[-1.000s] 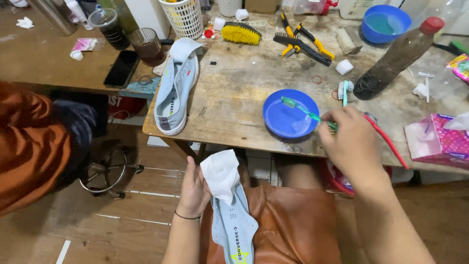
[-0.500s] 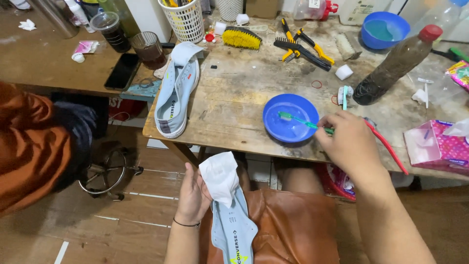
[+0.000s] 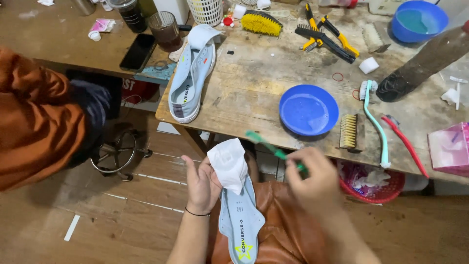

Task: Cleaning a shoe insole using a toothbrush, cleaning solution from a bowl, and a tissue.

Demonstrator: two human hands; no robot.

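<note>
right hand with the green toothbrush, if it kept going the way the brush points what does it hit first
Likely the white toe of the shoe in the left hand. The right hand aims the toothbrush up-left, though depth is unclear.

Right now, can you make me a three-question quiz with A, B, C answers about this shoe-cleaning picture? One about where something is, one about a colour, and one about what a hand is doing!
1. Where is the second pale shoe?
A. On the wooden table's left edge
B. On the floor
C. In the white basket

2. What colour is the shallow dish on the table?
A. Red
B. Blue
C. Yellow

3. What is the right hand doing?
A. Resting empty
B. Gripping the dark bottle
C. Holding a green toothbrush

Answers:
1 A, it lies by the table's left edge.
2 B, the round dish is plainly blue.
3 C, the fingers close around the green handle, next to the shoe that the left hand steadies.
</note>
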